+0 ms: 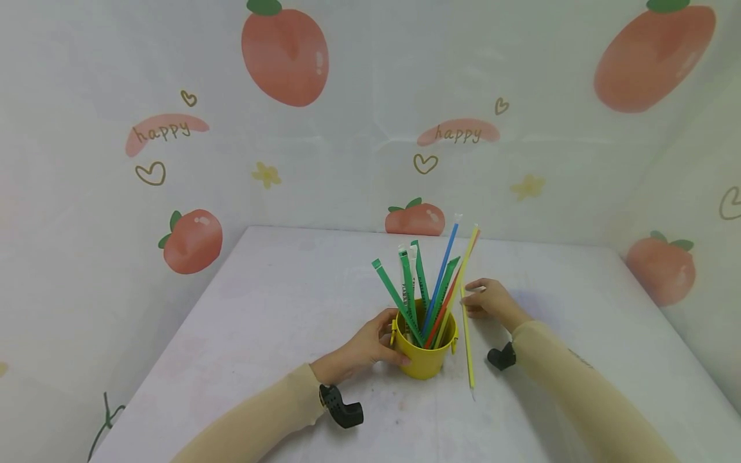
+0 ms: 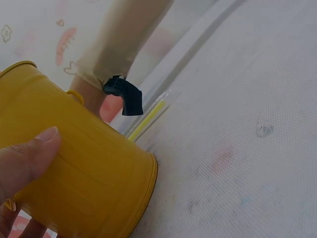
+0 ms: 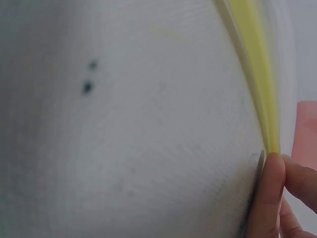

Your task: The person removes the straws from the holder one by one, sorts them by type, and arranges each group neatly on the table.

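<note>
A small yellow metal bucket (image 1: 424, 365) stands upright on the table, holding several straws. My left hand (image 1: 366, 344) grips its left side; in the left wrist view the thumb (image 2: 42, 148) lies along the yellow wall. Just right of the bucket, my right hand (image 1: 492, 301) pinches a yellow straw (image 1: 469, 357) in a clear wrapper near its far end. The near end of this straw points toward me, as the right wrist view also shows the straw (image 3: 260, 74) running from thumb and finger. Inside the bucket are green-wrapped straws (image 1: 389, 286), a blue straw (image 1: 443, 267) and red and yellow ones.
The bucket stands near the middle of a white table (image 1: 260, 289) with faint stains. Behind the table hangs a white backdrop (image 1: 359, 161) printed with fruit and hearts. A dark green cord (image 1: 108, 418) shows at the lower left.
</note>
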### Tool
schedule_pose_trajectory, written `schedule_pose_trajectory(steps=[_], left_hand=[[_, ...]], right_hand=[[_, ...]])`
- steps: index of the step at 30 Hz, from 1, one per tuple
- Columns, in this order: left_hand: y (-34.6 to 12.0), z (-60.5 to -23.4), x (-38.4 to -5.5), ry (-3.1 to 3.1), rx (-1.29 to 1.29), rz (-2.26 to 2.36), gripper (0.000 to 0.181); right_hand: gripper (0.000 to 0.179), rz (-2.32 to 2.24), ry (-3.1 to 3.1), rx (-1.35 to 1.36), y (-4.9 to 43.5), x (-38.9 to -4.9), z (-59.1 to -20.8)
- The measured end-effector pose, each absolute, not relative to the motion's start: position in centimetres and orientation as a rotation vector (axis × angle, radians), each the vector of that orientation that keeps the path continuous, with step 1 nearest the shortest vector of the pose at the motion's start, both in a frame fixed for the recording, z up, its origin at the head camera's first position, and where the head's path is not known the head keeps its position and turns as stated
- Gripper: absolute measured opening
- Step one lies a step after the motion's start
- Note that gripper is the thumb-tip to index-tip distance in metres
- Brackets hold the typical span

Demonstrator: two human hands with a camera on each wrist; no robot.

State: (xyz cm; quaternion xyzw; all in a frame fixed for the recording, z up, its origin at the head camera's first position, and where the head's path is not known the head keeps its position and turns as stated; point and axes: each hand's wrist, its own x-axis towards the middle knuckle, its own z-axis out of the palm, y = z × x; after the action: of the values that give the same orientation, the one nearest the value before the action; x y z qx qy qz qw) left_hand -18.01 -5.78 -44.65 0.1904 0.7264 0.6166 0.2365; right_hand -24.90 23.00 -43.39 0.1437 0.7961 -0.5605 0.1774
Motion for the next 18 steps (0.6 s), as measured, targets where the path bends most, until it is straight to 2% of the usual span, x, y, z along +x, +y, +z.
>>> schedule_pose_trajectory(steps=[18], left_hand=[[-5.74, -44.72, -18.01, 1.980, 0.516, 1.700, 0.074]], right_hand=[[0.050, -1.571, 2.280, 0.441, 23.08, -25.20, -44.18]])
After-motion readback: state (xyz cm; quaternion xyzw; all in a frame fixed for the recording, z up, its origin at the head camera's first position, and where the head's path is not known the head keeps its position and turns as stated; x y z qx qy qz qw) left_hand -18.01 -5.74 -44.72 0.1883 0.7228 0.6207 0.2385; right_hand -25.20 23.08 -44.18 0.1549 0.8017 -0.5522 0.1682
